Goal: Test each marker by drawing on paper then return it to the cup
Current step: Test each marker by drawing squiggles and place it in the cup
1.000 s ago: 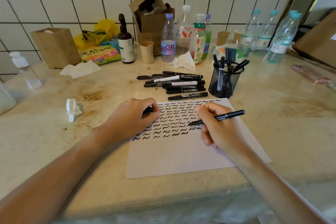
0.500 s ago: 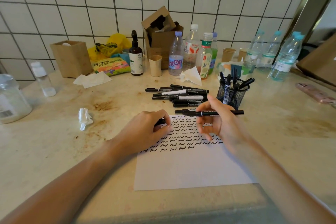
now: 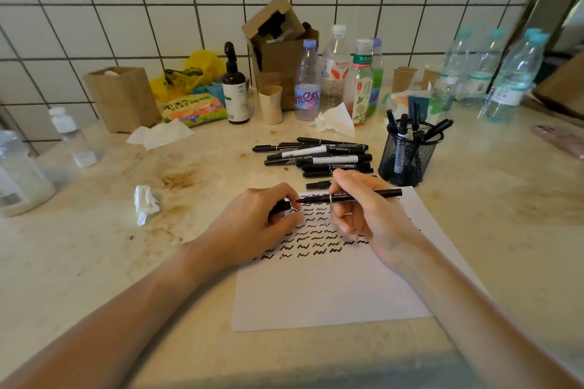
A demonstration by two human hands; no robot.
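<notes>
A white sheet of paper lies on the counter, its upper half covered in rows of black squiggles. My right hand holds a black marker level above the paper, its bare tip pointing left. My left hand pinches the marker's black cap just left of that tip, a small gap between them. A black mesh cup with several markers standing in it sits behind the paper's right corner. A pile of several black markers lies left of the cup.
A crumpled tissue lies left of the paper. Bottles, a brown pump bottle, a cardboard box and paper cups line the tiled wall. Water bottles stand at the back right, a pink phone at the right edge.
My right hand lifted the marker off the paper and turned it level, tip toward my left hand. The left hand with the cap has come up close to the tip.
</notes>
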